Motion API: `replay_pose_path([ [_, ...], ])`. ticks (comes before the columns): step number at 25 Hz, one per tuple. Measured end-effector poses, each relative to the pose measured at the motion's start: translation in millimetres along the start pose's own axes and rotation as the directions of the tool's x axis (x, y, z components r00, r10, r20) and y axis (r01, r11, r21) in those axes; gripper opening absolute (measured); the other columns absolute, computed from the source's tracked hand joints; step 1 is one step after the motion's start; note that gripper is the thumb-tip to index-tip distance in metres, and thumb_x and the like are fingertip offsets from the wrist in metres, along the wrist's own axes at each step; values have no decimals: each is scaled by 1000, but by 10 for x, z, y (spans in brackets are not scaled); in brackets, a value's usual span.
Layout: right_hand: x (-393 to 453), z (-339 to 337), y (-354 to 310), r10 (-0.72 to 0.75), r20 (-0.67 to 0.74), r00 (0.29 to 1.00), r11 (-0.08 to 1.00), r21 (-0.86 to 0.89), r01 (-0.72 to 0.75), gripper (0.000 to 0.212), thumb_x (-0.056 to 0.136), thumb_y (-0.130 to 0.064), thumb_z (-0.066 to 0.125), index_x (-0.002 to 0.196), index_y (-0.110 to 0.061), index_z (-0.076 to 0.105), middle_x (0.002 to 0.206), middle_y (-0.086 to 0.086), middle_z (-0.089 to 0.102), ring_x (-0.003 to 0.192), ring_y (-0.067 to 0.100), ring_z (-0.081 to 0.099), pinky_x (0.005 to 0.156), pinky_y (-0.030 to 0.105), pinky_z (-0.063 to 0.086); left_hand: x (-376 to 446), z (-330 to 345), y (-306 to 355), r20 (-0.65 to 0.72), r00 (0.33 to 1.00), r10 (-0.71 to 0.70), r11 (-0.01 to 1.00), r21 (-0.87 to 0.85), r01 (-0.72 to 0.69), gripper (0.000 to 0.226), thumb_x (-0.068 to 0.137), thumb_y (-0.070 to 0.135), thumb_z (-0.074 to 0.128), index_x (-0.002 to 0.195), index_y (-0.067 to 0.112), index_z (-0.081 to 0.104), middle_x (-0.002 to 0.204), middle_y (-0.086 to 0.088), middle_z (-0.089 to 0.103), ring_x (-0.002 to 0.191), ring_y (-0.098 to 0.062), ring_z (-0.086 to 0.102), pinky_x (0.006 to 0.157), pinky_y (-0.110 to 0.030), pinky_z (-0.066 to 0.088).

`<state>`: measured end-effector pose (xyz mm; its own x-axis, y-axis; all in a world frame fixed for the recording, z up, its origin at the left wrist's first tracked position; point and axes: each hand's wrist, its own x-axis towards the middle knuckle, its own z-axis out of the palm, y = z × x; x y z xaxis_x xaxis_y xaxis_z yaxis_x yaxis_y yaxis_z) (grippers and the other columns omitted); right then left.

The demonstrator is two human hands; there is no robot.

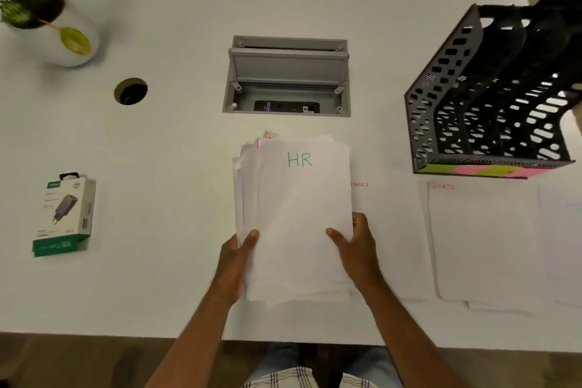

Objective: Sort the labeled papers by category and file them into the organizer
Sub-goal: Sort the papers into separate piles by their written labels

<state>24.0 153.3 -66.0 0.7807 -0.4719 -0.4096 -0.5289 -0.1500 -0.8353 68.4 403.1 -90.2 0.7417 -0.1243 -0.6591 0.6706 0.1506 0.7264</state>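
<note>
Papers topped by an "HR" sheet are sitting in a stack I'm holding above the white table. Going left to right: my left hand is pinching the stack's left edge, my right hand is clamping its right edge, a "SPORTS" sheet is lying flat, and the black organizer is showing only empty-looking slots.
</note>
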Motion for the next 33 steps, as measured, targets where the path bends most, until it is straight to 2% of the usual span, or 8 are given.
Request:
replay_pose_path([
  [4,-69,-281,82,34,-145,989,999,40,-29,18,89,-27,73,91,-33,56,95,-20,64,85,-21,59,67,-3,42,-47,226,-79,109,994,-31,999,24,28,29,90,30,72,119,28,71,117,-2,77,106,-20,74,78,-25,61],
  [10,-169,-968,416,63,-226,972,995,90,-44,21,99,-30,59,117,-38,58,108,-30,63,98,-20,58,77,-4,41,-94,934,-263,129,991,-41,992,125,25,22,99,17,62,119,20,68,106,1,80,96,-18,76,70,-21,60],
  [13,-175,-1473,601,83,-285,955,996,51,-72,23,104,-33,48,125,-35,57,112,-32,60,105,-14,58,83,-4,37,-113,1445,-372,193,977,-90,985,160,59,24,100,15,61,123,13,67,110,-6,79,101,-24,75,81,-34,61],
  [15,-145,-1829,756,123,-303,945,992,25,-121,36,106,-35,42,140,-26,51,120,-27,53,112,-6,54,91,0,32,-99,1788,-477,217,970,-111,980,187,70,25,100,14,60,124,13,66,113,-7,78,104,-25,74,88,-38,58],
  [21,31,-3224,1294,199,-419,886,979,43,-199,48,104,-43,42,147,-20,45,131,-17,47,124,4,44,109,26,33,-94,2964,-867,272,952,-136,964,257,64,14,100,18,61,110,25,67,97,8,81,85,-12,77,64,-21,60],
  [26,265,-4650,1786,179,-672,718,969,-8,-249,6,92,-48,60,94,-43,62,93,-17,67,86,11,65,70,30,54,-97,3730,-1221,274,945,-179,955,281,99,15,99,15,61,111,20,69,97,-1,81,86,-19,78,61,-23,61],
  [30,583,-5373,2278,198,-706,680,950,-31,-310,32,91,-43,65,117,-26,58,106,1,69,92,25,66,79,47,57,-26,4044,-1502,209,961,-178,949,294,112,13,98,18,63,110,20,69,94,0,81,81,-16,78,57,-22,59],
  [33,781,-5561,2575,180,-642,745,932,-130,-338,37,92,-41,66,122,-25,52,112,4,67,94,27,65,75,39,56,12,4161,-1654,200,957,-209,946,289,147,21,97,22,65,117,18,68,102,-6,81,91,-23,78,69,-33,62],
])
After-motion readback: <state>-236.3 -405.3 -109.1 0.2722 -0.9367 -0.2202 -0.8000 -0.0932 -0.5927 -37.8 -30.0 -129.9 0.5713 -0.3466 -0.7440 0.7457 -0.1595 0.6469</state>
